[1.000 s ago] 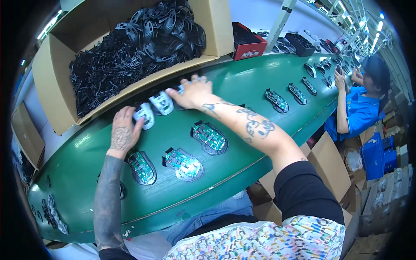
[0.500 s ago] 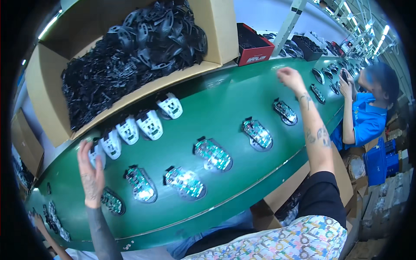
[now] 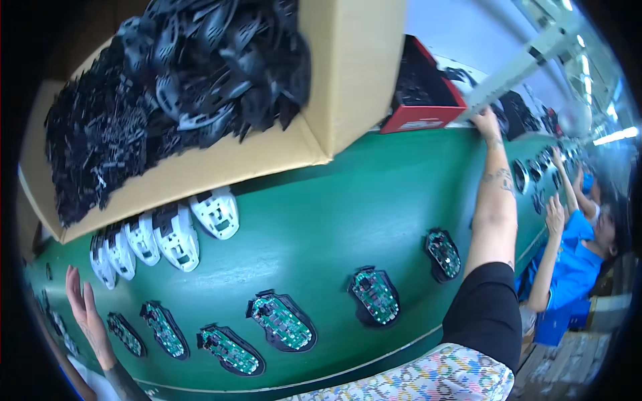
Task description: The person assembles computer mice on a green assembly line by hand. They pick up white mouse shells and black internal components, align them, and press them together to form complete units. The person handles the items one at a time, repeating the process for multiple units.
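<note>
My left hand (image 3: 87, 317) is raised at the left with fingers stretched and nothing in it. Beside it, a row of white mouse-shaped shells (image 3: 176, 237) stands along the cardboard box. My right hand (image 3: 487, 123) reaches across to the far edge of the green work surface, between a red box (image 3: 424, 118) and dark parts (image 3: 518, 115). Its fingertips are partly hidden, so I cannot make out whether they grip anything. Several black mouse-shaped bases with green circuit boards lie in a line nearer to me, one in the middle (image 3: 282, 321) and one by my right arm (image 3: 443, 254).
The large cardboard box (image 3: 267, 164) full of black plastic parts (image 3: 180, 73) overhangs the far left. A slanted pale post (image 3: 515, 73) rises behind my right hand. A co-worker in a blue shirt (image 3: 558, 257) works at the right; another person's arm shows at the lower left edge.
The view has swung, shifting much of the scene. My right hand has reached farther out to the far edge by the red box. My left hand, still open, is now lower and farther left.
</note>
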{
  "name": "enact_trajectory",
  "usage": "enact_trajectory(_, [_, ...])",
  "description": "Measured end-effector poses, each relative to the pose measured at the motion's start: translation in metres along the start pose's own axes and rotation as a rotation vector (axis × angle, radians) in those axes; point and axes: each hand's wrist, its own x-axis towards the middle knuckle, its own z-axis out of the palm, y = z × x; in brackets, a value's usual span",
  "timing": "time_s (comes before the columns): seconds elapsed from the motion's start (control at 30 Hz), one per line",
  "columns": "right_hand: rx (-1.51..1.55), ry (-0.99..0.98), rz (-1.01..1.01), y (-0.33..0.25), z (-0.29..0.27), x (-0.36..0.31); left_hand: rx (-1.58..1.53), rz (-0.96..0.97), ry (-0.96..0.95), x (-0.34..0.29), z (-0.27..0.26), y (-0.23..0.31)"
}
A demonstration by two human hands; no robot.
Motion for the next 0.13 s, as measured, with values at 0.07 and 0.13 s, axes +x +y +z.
enact_trajectory(0.07, [0.08, 0.003, -0.164, -0.057, 0.04, -0.012, 0.046, -0.069, 0.006, -0.02, -0.025, 0.024])
enact_trajectory(0.13, [-0.14, 0.035, -0.354, -0.049, 0.067, -0.004, -0.061, -0.062, -0.025, -0.009, -0.004, 0.025])
